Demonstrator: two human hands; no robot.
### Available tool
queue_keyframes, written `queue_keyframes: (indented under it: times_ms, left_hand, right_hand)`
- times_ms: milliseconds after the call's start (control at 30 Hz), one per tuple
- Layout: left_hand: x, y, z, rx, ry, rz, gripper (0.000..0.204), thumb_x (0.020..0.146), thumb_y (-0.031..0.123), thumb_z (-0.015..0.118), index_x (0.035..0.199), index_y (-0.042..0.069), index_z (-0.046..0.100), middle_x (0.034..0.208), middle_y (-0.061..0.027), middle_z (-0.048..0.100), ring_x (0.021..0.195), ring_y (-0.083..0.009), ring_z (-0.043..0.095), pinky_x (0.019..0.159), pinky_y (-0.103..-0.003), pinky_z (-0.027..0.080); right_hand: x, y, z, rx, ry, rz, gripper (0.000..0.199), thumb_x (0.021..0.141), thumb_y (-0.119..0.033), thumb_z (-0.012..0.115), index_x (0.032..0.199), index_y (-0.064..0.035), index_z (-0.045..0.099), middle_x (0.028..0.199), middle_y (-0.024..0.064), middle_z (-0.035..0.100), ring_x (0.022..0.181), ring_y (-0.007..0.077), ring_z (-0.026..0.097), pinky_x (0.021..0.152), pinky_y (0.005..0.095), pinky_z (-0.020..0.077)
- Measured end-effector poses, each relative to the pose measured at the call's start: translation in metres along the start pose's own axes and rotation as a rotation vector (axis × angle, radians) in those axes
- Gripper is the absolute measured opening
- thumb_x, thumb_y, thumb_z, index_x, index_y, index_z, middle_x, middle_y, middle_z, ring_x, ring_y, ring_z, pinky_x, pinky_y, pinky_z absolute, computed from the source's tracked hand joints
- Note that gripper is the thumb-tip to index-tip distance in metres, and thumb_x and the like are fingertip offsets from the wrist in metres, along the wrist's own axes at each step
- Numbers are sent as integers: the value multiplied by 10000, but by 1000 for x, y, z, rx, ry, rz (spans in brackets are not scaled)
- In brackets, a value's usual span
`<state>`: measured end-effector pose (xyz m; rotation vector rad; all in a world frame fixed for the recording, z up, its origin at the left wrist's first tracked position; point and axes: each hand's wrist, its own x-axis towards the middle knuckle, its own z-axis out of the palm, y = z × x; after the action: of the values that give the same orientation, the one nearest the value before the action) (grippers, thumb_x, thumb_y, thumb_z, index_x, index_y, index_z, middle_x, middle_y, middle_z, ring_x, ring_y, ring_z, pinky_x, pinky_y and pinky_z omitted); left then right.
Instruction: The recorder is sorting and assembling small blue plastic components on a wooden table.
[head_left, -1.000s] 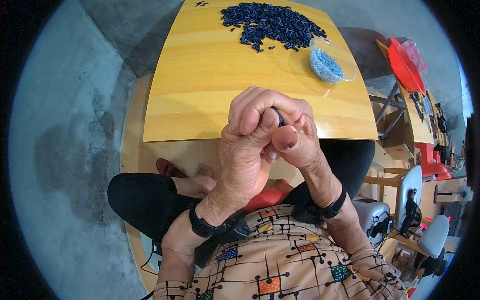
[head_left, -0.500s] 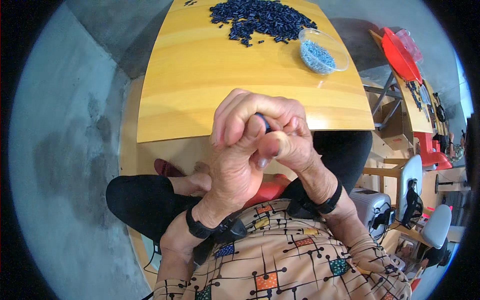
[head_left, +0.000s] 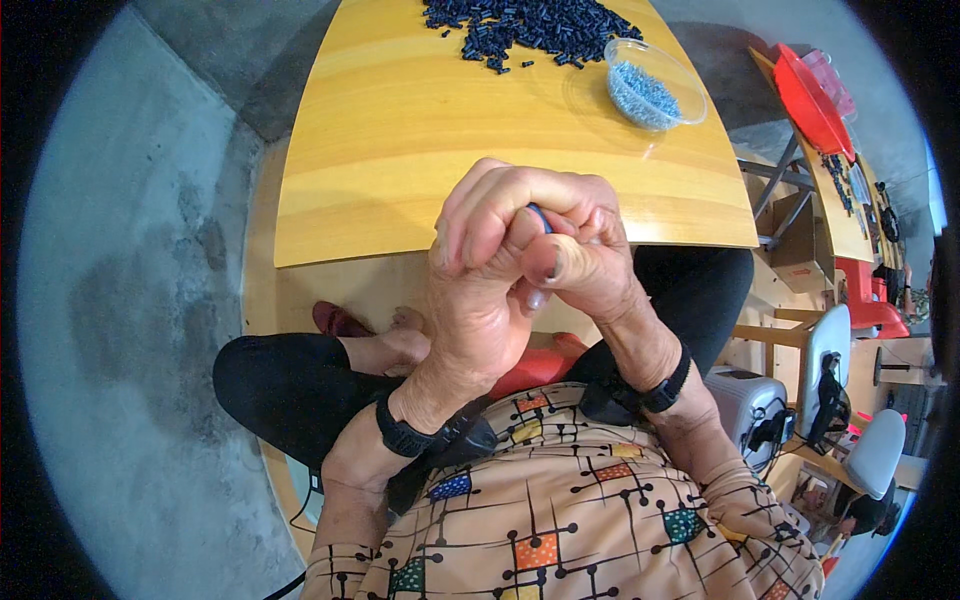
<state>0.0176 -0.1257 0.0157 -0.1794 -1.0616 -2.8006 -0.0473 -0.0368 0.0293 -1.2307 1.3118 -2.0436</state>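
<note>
My left hand (head_left: 477,318) and my right hand (head_left: 592,275) are pressed together in front of the table's near edge, their fingers closed and interlocked. Between the thumbs and curled fingers shows a sliver of a small dark blue piece (head_left: 541,216); most of it is covered, and both hands seem to grip it. On the far part of the yellow wooden table (head_left: 420,190) lies a heap of small dark blue cylindrical pieces (head_left: 545,30). To its right stands a clear plastic bowl (head_left: 690,112) with many small silvery metal parts (head_left: 643,95) in it.
A grey wall (head_left: 130,300) runs along my left. At the right are another wooden table with a red basin (head_left: 812,100), a red stool (head_left: 865,300), grey-backed chairs (head_left: 825,370) and a silver case (head_left: 745,405). My knees are below the near table edge.
The hands stay clasped, with their grip slightly shifted so that less of the dark blue piece shows. The table, heap and bowl sit a little higher in the view.
</note>
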Motion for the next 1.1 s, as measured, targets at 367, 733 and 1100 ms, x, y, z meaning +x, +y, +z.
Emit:
queue_keyframes:
  times_ms: [367, 733, 1100]
  left_hand:
    - [0, -4, -9, -38, -21, -22, 187, 866, 287, 563, 867, 102, 587, 794, 23, 518, 743, -73, 456, 693, -241, 373]
    - [4, -2, -4, -47, -3, 3, 206, 834, 229, 617, 910, 43, 572, 798, -28, 560, 572, -56, 457, 439, -173, 319]
    - [-3, -10, -6, -95, 60, 5, 228, 782, 243, 666, 873, 70, 550, 786, -5, 551, 570, -51, 442, 443, -169, 305]
  right_hand:
    - [-8, 0, -1, 51, 43, 69, 574, 679, -346, 724, 1106, -6, 547, 1040, 95, 593, 1000, 166, 545, 889, 279, 413]
    - [-5, -14, -4, 100, 49, 190, 466, 757, -404, 666, 952, 16, 609, 947, 98, 614, 754, 100, 559, 558, 181, 456]
    - [-1, 9, -2, 113, 61, -19, 366, 811, -373, 613, 875, -12, 614, 849, 68, 630, 777, 113, 568, 699, 226, 450]
